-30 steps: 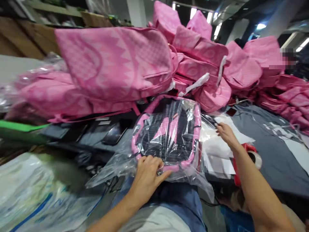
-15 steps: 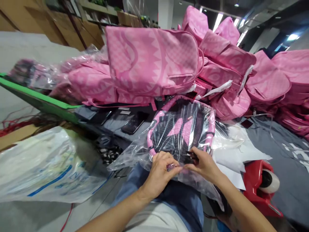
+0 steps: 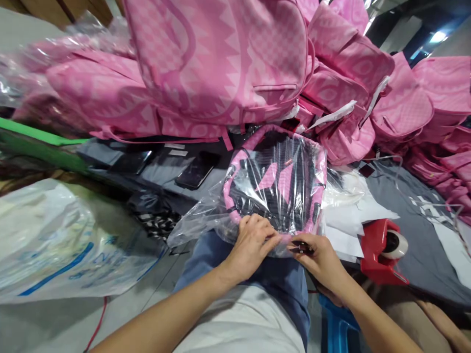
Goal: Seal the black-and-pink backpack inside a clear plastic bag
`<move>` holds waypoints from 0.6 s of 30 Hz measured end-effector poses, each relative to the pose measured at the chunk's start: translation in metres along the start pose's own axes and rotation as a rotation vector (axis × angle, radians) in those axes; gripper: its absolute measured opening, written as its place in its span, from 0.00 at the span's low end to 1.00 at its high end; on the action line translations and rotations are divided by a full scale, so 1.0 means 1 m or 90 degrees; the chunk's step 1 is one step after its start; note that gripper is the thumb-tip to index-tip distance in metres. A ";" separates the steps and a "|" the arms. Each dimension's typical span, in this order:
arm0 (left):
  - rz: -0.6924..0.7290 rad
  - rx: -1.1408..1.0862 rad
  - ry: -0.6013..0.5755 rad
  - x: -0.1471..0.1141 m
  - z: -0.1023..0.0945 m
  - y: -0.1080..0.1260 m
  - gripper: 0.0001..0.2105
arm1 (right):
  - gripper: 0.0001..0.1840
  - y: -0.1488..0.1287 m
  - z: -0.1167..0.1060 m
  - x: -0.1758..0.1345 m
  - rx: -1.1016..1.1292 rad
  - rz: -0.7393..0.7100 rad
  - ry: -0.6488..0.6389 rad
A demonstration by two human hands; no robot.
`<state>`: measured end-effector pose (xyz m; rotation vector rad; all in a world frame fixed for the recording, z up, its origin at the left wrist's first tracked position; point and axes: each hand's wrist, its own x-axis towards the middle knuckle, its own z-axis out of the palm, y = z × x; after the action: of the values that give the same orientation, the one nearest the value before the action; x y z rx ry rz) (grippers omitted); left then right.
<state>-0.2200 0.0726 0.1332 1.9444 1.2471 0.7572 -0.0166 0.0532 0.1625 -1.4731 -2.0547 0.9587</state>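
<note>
Pink-trimmed black backpack in a crinkled clear plastic bag (image 3: 275,189) rests on the person's lap, just in front of the heap of quilted pink backpacks (image 3: 221,63). Left hand (image 3: 253,245) pinches the bag's open edge; right hand (image 3: 320,257) grips a small dark object beside it. Judgement: gather slippery film flat and taut before closing; red tape dispenser (image 3: 382,250) sits right of the bag.

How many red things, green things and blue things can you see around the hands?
Red: 1, the tape dispenser
Green: 1, the board edge
Blue: 1, the stool under the right hand
Total: 3
The left hand presses the bagged backpack.
</note>
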 end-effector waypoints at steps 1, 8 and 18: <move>-0.008 -0.019 0.007 0.001 0.002 0.001 0.09 | 0.08 -0.005 0.002 -0.003 0.031 -0.012 -0.001; -0.081 -0.077 0.107 0.006 0.012 0.009 0.10 | 0.13 -0.022 -0.012 -0.010 0.105 0.012 -0.054; -0.054 -0.052 0.182 -0.009 0.015 0.004 0.07 | 0.28 0.016 0.007 0.053 -0.194 -0.240 0.043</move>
<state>-0.2103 0.0596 0.1266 1.7489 1.4329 1.0523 -0.0289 0.1041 0.1437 -1.1662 -2.3897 0.4577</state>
